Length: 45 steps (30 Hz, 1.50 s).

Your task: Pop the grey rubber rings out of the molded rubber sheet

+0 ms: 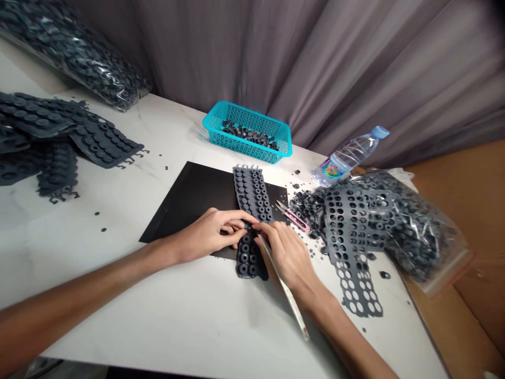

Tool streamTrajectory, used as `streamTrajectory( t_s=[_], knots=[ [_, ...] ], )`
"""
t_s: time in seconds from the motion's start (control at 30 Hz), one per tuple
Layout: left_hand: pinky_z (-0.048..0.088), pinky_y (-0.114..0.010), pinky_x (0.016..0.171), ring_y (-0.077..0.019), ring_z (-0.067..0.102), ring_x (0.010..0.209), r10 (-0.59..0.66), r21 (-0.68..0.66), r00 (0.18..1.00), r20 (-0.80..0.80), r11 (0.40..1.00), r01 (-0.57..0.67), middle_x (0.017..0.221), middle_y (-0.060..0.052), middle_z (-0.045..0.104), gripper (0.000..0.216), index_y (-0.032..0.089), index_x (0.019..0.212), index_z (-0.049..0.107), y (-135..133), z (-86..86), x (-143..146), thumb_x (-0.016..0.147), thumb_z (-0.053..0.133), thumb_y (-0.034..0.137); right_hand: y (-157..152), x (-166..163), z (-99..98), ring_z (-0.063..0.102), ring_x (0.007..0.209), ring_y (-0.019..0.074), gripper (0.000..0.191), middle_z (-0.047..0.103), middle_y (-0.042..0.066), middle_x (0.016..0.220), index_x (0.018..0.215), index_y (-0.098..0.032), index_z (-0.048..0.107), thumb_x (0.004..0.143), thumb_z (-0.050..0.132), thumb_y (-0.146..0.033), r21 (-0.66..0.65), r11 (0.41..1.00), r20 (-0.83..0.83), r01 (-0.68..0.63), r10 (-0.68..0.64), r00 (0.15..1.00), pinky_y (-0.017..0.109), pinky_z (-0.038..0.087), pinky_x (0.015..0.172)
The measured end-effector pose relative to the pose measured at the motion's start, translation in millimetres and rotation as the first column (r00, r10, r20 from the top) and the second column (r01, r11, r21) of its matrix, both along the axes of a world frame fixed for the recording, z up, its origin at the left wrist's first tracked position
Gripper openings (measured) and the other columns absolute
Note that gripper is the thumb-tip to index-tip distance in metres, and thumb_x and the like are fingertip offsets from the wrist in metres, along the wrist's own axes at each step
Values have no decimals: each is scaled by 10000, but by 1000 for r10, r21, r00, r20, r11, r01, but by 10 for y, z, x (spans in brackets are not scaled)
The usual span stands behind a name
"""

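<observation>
A dark grey rubber strip [252, 197] studded with small rings lies lengthwise on a black mat [189, 202] at the table's middle. My left hand [211, 231] presses on the strip with fingers curled and pinched together at its middle. My right hand [286, 252] meets it there, fingers closed round long metal tweezers [286, 292] that run back along my wrist. The tweezer tip is hidden between the fingertips.
A teal basket [248, 131] of loose rings stands behind the mat. Small pink snips [294, 215] lie right of the strip. Punched-out sheets [355, 247], a bag of rings [418, 237] and a water bottle [351, 155] fill the right. Stacked rubber sheets [51, 142] lie at left.
</observation>
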<state>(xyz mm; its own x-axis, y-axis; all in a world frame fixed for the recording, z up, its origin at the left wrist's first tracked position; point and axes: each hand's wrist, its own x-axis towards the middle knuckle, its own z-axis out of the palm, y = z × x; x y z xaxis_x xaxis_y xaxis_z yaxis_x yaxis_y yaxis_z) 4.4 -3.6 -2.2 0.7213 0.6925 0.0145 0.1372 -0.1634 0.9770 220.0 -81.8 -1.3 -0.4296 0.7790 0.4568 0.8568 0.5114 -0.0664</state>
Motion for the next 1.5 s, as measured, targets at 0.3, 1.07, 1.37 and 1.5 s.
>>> streamTrajectory(
  t_s=[0.3, 1.07, 1.37, 1.5],
  knots=[
    [588, -333, 905, -190, 734, 918, -29, -93, 999, -34, 995, 26, 1013, -51, 753, 357, 208, 1325, 671, 10, 61, -37, 982, 619, 290, 51, 594, 129, 655, 824, 266, 299, 655, 115, 1044, 1241, -198, 578, 1079, 449, -414, -110, 881, -153, 461, -473, 868, 378, 494, 688],
    [509, -224, 657, -153, 674, 749, 124, -189, 992, 16, 975, -119, 804, 7, 686, 264, 201, 1128, 719, -110, 11, 122, 902, 736, 337, -13, 324, 295, 707, 891, 207, 108, 744, 74, 993, 1087, -223, 693, 1024, 642, -295, -386, 902, -357, -196, 50, 933, 334, 591, 819],
    [518, -217, 695, -144, 688, 786, 115, -223, 993, 14, 969, -108, 826, 13, 689, 269, 201, 1133, 703, -96, 23, 122, 886, 761, 290, 33, 325, 178, 701, 860, 194, 110, 745, 62, 978, 1102, -225, 673, 1031, 627, -294, -301, 935, -312, -188, 90, 946, 311, 585, 793],
    [529, -228, 698, -151, 700, 787, 105, -222, 994, 22, 970, -98, 835, 7, 705, 258, 196, 1137, 700, -99, 41, 121, 896, 743, 278, 9, 290, 211, 711, 873, 196, 160, 733, 64, 975, 1165, -223, 667, 1022, 635, -288, -330, 937, -291, -113, 13, 957, 321, 597, 813]
  ],
)
